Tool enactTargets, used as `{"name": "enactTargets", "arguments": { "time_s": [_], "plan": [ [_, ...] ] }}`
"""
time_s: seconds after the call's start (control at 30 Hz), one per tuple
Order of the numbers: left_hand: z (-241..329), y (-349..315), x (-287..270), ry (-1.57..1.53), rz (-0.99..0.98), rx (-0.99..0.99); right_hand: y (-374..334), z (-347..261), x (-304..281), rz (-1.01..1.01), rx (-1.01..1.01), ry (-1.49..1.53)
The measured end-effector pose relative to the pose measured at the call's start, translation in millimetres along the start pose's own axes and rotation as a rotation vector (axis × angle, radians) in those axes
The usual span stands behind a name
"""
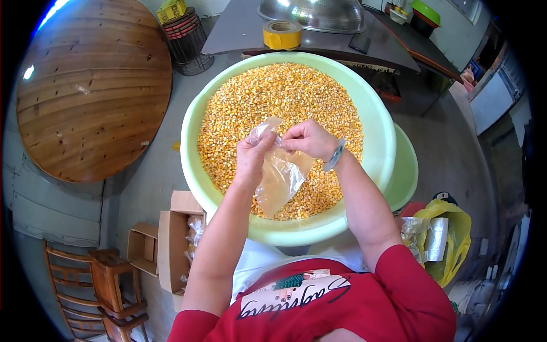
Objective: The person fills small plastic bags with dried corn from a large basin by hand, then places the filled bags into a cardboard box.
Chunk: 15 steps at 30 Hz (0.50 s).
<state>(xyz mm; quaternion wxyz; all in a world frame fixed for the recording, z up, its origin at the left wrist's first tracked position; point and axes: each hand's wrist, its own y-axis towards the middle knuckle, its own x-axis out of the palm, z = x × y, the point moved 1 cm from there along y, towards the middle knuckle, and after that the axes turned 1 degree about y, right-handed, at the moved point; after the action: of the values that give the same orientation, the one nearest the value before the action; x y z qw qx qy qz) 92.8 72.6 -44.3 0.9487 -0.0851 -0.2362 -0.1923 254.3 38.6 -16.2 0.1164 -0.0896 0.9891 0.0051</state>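
Note:
Both my hands are over a big pale green basin [380, 142] full of loose yellow corn kernels [279, 85]. A clear plastic bag [279, 182] hangs between them, thin enough for the corn to show through. My left hand [253, 155] pinches the bag near its upper end, thumb on top. Close beside it, the bent fingers of my right hand [310, 139] pinch the same upper part. A grey-green bangle [335, 155] circles my right wrist. Whether the bag has anything inside is hard to make out.
A grey table [233, 34] behind the basin bears a yellow tape roll [282, 35] and a metal colander [313, 14]. Left stand a round wooden tabletop [94, 85] and a carton [171, 251] with filled bags. At right are another green basin [405, 165] and a yellow bag [456, 245].

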Motion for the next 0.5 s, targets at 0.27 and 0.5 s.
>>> {"name": "enactTargets", "arguments": {
  "time_s": [0.27,0.5],
  "plan": [
    [-2.5,2.2,-1.5,-0.025,0.008,0.001,0.4,-3.7,5.0,0.017,-0.047,0.052],
    [-1.7,1.9,-3.3,0.024,-0.070,0.028,0.7,-2.7,7.0,0.025,-0.004,-0.094]
  ]
}}
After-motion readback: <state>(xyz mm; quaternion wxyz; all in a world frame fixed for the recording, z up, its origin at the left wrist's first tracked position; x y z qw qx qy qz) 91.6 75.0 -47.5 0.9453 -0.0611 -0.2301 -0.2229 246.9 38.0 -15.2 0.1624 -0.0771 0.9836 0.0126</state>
